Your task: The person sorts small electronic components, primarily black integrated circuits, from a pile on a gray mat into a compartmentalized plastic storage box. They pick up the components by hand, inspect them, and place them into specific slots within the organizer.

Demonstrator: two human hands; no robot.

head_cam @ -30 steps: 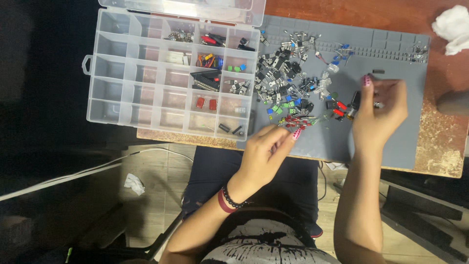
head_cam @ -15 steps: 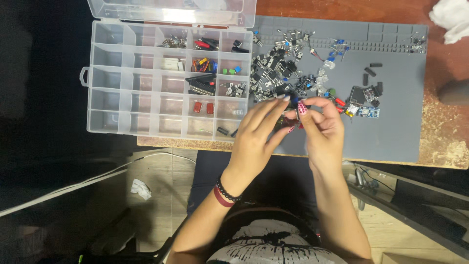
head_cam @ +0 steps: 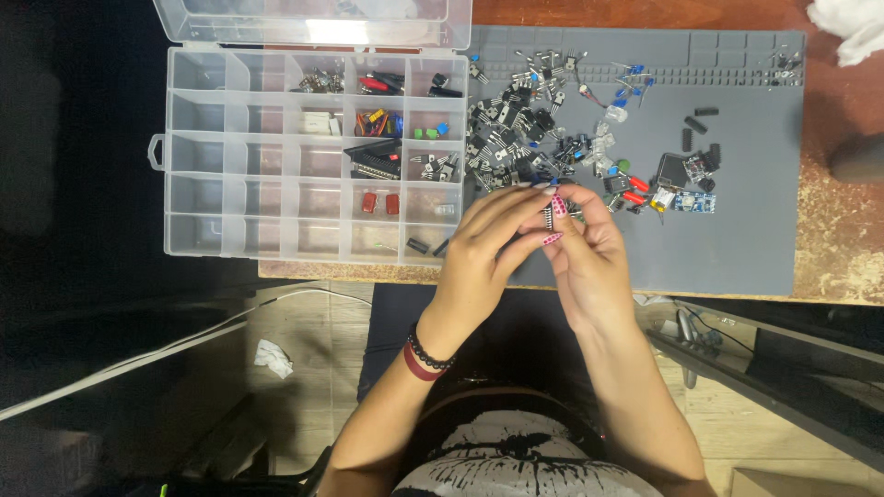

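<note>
Head view: left hand (head_cam: 486, 241) and right hand (head_cam: 589, 253) meet fingertip to fingertip, pinching a small dark component (head_cam: 549, 217) between them, its long axis roughly upright in frame. Just beyond lies the loose parts pile (head_cam: 525, 138) on the grey mat (head_cam: 737, 239); the clear compartment box (head_cam: 230, 147) sits to the left, nearer the left hand.

Single head-worn camera, looking steeply down from above person's lap; surface (head_cam: 833, 267) far, organiser box (head_cam: 230, 147) left, mid-range, no second view.
</note>
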